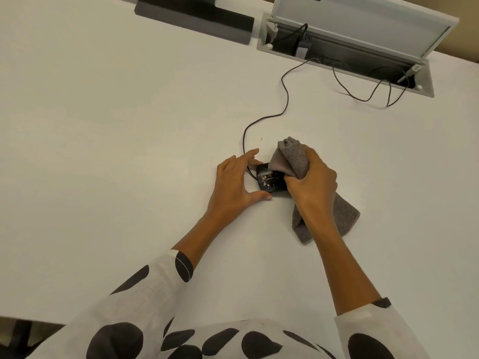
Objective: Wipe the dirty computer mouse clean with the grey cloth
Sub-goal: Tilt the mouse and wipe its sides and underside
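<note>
As left hand [237, 181] pinches the speckled black mouse [269, 183], right hand [313, 182] grips grey cloth [293, 159] on it. Toward nine o'clock the white desk [103, 125] stretches wide.

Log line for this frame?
left hand: holds dirty black computer mouse | right hand: grips bunched grey cloth against it | crumbs visible

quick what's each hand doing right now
Left hand: pinches the mouse between thumb and fingers.
Right hand: grips the grey cloth, bunched, against the mouse.
</note>
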